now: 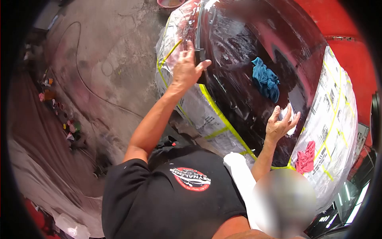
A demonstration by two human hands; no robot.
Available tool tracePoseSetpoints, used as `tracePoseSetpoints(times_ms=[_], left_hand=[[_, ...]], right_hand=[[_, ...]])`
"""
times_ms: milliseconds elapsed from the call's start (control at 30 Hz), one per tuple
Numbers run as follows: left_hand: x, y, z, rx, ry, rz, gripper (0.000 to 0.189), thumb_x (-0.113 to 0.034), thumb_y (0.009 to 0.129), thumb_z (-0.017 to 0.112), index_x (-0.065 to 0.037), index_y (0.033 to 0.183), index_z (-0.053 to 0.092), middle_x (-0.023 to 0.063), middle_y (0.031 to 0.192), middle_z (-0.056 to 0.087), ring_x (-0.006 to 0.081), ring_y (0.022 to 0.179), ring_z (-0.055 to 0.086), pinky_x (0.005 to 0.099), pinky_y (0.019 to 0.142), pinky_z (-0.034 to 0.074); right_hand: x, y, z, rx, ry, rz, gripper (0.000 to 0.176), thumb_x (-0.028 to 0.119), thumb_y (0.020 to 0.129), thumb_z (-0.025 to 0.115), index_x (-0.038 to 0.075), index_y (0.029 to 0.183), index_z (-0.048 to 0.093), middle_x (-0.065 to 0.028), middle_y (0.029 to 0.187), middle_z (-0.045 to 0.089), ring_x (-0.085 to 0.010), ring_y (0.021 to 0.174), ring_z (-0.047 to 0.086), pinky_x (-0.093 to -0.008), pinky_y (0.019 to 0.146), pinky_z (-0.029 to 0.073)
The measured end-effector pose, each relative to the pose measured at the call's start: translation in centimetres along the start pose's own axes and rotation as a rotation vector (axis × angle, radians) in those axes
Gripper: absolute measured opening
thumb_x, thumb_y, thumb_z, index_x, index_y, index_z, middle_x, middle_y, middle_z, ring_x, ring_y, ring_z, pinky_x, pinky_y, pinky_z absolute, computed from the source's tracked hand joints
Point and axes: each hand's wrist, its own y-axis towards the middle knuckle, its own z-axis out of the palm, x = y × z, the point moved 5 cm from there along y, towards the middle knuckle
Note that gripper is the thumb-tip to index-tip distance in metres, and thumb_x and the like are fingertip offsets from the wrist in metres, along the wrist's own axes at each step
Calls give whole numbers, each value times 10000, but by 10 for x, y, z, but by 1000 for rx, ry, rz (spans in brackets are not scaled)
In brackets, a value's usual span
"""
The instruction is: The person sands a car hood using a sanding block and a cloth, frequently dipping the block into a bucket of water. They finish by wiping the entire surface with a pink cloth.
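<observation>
My left hand [185, 68] grips a flat black block, apparently a sanding block [200, 63], with the thumb across it. The block lies at the left edge of a dark, wet-looking car panel [234, 79] with whitish streaks. Fingers spread and slightly bent, my right hand [280, 126] rests at the panel's lower right, over a bright white patch. Between the hands, closer to the right one, a crumpled blue cloth [266, 79] lies on the panel. Yellow masking tape [217, 105] borders the panel.
Masking paper and plastic [332, 107] cover the surrounding bodywork, with a pink cloth [305, 157] on the right side. A bucket [171, 3] stands at the top. A thin hose or cable [79, 71] curves over the concrete floor. Small items [67, 119] lie at left beside a brown sheet [36, 135].
</observation>
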Motion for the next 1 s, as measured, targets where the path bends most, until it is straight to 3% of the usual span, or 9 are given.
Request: tracePoseSetpoints(times_ms=[100, 267, 433, 533, 567, 600, 633, 833, 1000], left_hand=[[-6, 10, 37, 114, -13, -83, 861, -536, 861, 729, 76, 1420, 500, 299, 1181, 664, 425, 1079, 656, 455, 974, 505], [-3, -21, 60, -162, 74, -7, 486, -306, 931, 676, 30, 1280, 646, 289, 1289, 616, 448, 1175, 568, 482, 1040, 440], [-25, -89, 56, -16, 132, 71, 522, -170, 931, 654, 90, 1370, 544, 341, 1375, 518, 458, 1157, 525, 490, 1036, 423], [-17, -31, 61, -127, 108, 39, 424, -154, 947, 620, 86, 1296, 597, 313, 1369, 543, 433, 1131, 556, 479, 987, 446], [-14, 5, 67, -142, 392, 329, 289, -154, 930, 575, 63, 1096, 668, 269, 1230, 619, 395, 1043, 588, 479, 871, 467], [0, 46, 74, -73, 233, 76, 208, -153, 883, 545, 13, 916, 666, 210, 1048, 643, 364, 953, 593, 483, 775, 444], [0, 78, 75, -176, 298, 203, 178, -141, 844, 533, -21, 889, 657, 166, 945, 619, 346, 882, 584, 494, 752, 419], [26, 130, 84, 31, 59, -171, 412, -255, 969, 566, -29, 1311, 595, 255, 1344, 566, 434, 1250, 509, 548, 1075, 391], [8, -1, 96, -131, 169, 163, 415, -212, 959, 594, 8, 1310, 596, 260, 1366, 546, 450, 1198, 513, 535, 1074, 402]], right_hand=[[-30, -10, 23, 115, -86, 43, 628, 439, 943, 683, 47, 1409, 531, -359, 1542, 265, -463, 1426, 336, -519, 1154, 319], [-37, -7, 40, 301, -80, 120, 734, 479, 947, 637, 85, 1518, 397, -350, 1604, 123, -480, 1495, 193, -539, 1198, 231], [-37, -6, 47, 322, -162, 50, 697, 415, 945, 641, 91, 1515, 406, -375, 1574, 198, -502, 1480, 208, -570, 1195, 213], [-42, -5, 54, 280, -188, -26, 642, 398, 957, 630, 93, 1490, 443, -404, 1523, 282, -540, 1427, 290, -585, 1166, 261], [-37, -4, 50, 301, -196, 4, 619, 389, 965, 627, 98, 1483, 454, -415, 1507, 302, -548, 1415, 307, -577, 1162, 272], [-48, -8, 53, 305, -216, -23, 617, 402, 969, 614, 105, 1486, 453, -415, 1509, 299, -547, 1414, 308, -583, 1156, 278], [-56, -11, 61, 297, -223, -56, 615, 415, 974, 602, 112, 1488, 451, -415, 1511, 296, -547, 1414, 308, -589, 1149, 285], [-48, -9, 58, 319, -300, 4, 626, 473, 1007, 527, 111, 1509, 436, -366, 1537, 301, -515, 1404, 348, -556, 1137, 312], [-52, -8, 58, 218, -275, -42, 589, 428, 969, 611, 88, 1440, 512, -367, 1474, 388, -515, 1364, 402, -563, 1119, 335]])
